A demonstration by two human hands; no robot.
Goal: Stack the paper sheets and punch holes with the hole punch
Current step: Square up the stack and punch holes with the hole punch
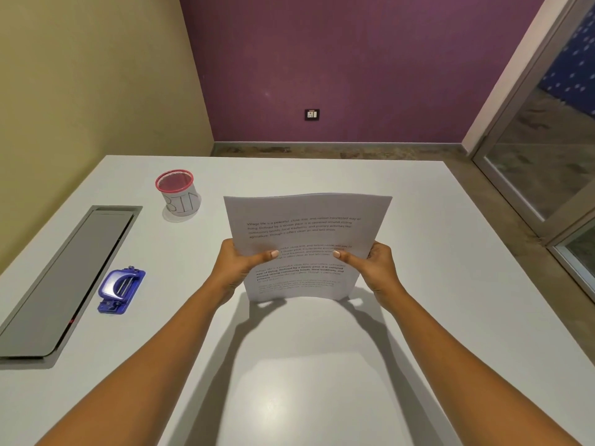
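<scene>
- At the centre of the frame I hold the paper sheets (306,233) upright in front of me, with the printed side towards me.
- My left hand (240,268) grasps the left edge and my right hand (376,268) grasps the right edge. Each thumb lies on the front and the other fingers are curled behind the paper.
- The lower edge of the sheets is at the table (322,381) or just above it; I cannot tell if it touches.
- I judge that the step in hand is the stacking: I am making the edges even, and no punching is done yet.
- The next move, as I think, calls for laying the even stack flat, freeing one hand and reaching to the hole punch (120,289). It lies at the lower left of the frame, well apart from the paper, so one hand must keep the sheets from sliding.
- Counting: one stack of sheets, though how many sheets are in it I cannot tell; one blue hole punch; one cup with a red rim (178,196) marked BIN at the upper left of the table; one grey flap (64,278) set into the table at the left; one wall socket (312,114) above.
</scene>
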